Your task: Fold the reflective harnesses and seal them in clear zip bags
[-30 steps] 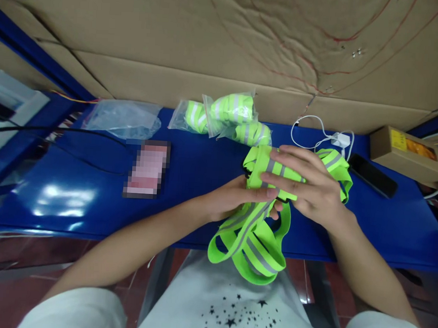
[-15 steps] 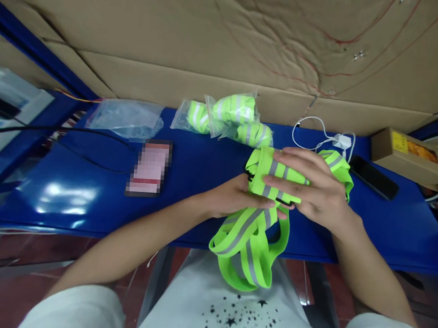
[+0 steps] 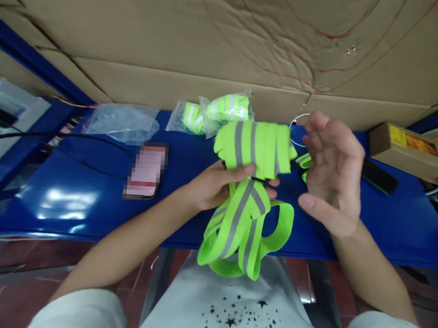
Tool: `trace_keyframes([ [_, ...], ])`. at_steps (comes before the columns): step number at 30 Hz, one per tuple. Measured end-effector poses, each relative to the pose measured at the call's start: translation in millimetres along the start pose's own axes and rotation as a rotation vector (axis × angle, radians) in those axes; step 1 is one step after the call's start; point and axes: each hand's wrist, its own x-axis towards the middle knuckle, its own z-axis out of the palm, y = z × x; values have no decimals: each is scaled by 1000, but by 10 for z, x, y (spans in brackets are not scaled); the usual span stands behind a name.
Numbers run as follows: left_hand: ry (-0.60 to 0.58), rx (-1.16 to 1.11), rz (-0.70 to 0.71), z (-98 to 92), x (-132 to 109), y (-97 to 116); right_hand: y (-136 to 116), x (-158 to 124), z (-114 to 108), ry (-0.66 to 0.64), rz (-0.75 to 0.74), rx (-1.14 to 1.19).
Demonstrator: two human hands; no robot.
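Note:
A neon-yellow reflective strap with grey stripes is partly wound into a roll, its loose loops hanging down over the table's front edge. My left hand is closed around the lower side of the roll, thumb on top and fingertips showing to the right. A dark buckle-like piece shows beside those fingertips. To the right, my right hand is raised off the strap, palm turned inward, fingers apart and holding nothing. More neon strap lies on the table, mostly hidden behind that hand.
Bagged neon rolls lie at the back of the blue table. Left of them are a clear plastic bag and a phone with a blurred screen. A dark phone and a cardboard box sit at right.
My right hand has let go of the roll and moved right and up, its fingers opening. The roll now stands higher and further left in my left hand.

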Motion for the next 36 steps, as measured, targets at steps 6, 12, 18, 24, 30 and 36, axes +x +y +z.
trace_keyframes([
  [6, 278, -67, 258, -23, 24, 281, 363, 4, 278, -457, 357, 471],
  [12, 460, 60, 475, -101, 94, 309, 455, -9, 418, -334, 847, 787],
  [18, 569, 126, 555, -133, 100, 244, 501, -17, 422, -228, 1032, 867],
  [24, 635, 30, 471, -250, 130, 264, 428, -64, 387, -599, 828, 952],
  [30, 657, 2, 512, -356, 137, 350, 498, -99, 439, -598, 728, 757],
  [36, 688, 123, 598, -380, 162, 229, 563, -60, 315, -359, 276, -110],
])
